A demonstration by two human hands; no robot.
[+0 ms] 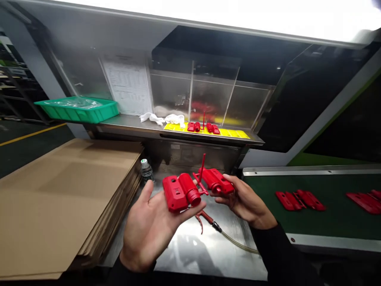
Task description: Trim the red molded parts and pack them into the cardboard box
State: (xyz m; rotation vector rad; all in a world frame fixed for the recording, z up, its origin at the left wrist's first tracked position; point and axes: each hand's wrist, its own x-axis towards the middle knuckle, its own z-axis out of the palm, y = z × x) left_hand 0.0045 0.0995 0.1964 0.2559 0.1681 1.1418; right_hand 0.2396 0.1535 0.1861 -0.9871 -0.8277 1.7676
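Note:
A red moulded plastic piece is held over the steel bench; its left housing and right housing are joined by a thin runner with an upright sprue. My left hand is palm up, thumb spread, with its fingers beneath the left housing, supporting it. My right hand grips the outer end of the right housing between thumb and fingers. Below, on the bench, lies an air gun with its hose, partly hidden by my left hand and the piece.
Stacked cardboard stands at left beside a water bottle. The shelf bears a green tray, white gloves and a similar red piece on a yellow strip. At right, a green conveyor carries more red pieces.

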